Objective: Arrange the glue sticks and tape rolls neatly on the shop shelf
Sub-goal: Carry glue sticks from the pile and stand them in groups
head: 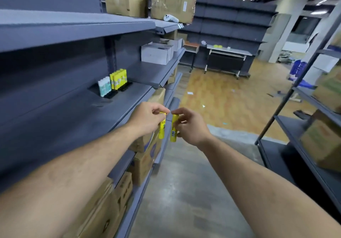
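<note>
Just off the front lip of the grey metal shelf (pixel 92 112), out over the aisle, I have two sticks hanging upright side by side. The left hand (pixel 147 117) pinches one yellow plastic glue stick (pixel 162 129) by its top, fingers curled round it. The right hand (pixel 190 125) holds a second yellow glue stick (pixel 173 131) the same way, thumb and fingertips closed on the upper end. The two sit just beside each other; I cannot tell whether they touch.

Further in, at the back of that shelf, stands a block of matching yellow sticks (pixel 118 79), with a smaller block of white-and-teal sticks (pixel 104 86) just beside it. Both rest on flat black pieces (pixel 125 87) I cannot identify — possibly tape, possibly trays.

To do this well, I would bring the pair in level and set them against the yellow block one at a time, labels to the aisle. I would let go only once each base sits flat — a careless nudge could topple the row.
</note>
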`<move>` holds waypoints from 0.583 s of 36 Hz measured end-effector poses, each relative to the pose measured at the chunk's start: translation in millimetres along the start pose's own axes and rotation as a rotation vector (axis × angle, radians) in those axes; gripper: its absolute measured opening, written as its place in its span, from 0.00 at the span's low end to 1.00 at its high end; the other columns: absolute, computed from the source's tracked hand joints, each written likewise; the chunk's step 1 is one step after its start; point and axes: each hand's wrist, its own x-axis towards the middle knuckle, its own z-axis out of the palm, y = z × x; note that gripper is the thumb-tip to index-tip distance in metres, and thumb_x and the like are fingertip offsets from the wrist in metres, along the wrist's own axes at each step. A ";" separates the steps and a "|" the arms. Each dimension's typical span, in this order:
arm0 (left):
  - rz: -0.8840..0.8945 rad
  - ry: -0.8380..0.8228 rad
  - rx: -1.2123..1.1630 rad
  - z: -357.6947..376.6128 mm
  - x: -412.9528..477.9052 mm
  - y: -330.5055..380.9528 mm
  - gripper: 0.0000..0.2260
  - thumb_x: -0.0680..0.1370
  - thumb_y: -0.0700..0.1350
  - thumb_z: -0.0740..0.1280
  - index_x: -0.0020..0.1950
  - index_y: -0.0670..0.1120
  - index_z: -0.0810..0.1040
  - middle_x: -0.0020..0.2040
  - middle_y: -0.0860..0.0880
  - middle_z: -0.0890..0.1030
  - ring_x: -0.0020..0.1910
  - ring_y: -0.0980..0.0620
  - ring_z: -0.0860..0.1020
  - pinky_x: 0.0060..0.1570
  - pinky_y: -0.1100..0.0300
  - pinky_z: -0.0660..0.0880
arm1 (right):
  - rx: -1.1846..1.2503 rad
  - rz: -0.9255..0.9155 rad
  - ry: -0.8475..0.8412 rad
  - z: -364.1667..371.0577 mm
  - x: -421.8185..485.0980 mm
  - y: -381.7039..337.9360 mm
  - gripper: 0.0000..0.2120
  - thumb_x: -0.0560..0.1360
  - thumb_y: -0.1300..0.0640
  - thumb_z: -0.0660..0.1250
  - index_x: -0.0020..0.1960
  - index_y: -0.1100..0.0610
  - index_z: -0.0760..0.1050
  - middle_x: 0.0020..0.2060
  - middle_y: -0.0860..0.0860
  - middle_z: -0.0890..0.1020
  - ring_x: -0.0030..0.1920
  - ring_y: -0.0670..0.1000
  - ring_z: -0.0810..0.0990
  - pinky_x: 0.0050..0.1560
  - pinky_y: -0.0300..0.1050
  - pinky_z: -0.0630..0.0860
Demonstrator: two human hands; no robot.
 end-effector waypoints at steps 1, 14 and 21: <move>-0.003 0.002 0.003 3.9 13.0 -2.9 0.09 0.77 0.39 0.70 0.53 0.50 0.86 0.48 0.55 0.85 0.46 0.63 0.80 0.47 0.67 0.76 | 0.004 0.000 -0.002 -0.9 13.4 4.5 0.18 0.71 0.67 0.65 0.52 0.45 0.80 0.40 0.51 0.82 0.43 0.57 0.83 0.43 0.60 0.83; -0.093 0.148 0.069 46.8 182.3 -36.0 0.11 0.75 0.37 0.70 0.44 0.53 0.85 0.39 0.54 0.85 0.38 0.56 0.81 0.44 0.58 0.78 | 0.122 -0.018 -0.124 -26.7 202.5 66.6 0.18 0.63 0.57 0.62 0.45 0.36 0.79 0.38 0.50 0.80 0.37 0.57 0.81 0.39 0.67 0.81; -0.119 0.217 0.056 51.0 260.4 -43.1 0.11 0.76 0.34 0.69 0.47 0.49 0.85 0.42 0.53 0.85 0.43 0.57 0.83 0.46 0.65 0.78 | 0.145 -0.065 -0.206 -40.4 297.1 73.8 0.15 0.67 0.58 0.65 0.46 0.39 0.80 0.36 0.46 0.81 0.41 0.61 0.84 0.42 0.64 0.82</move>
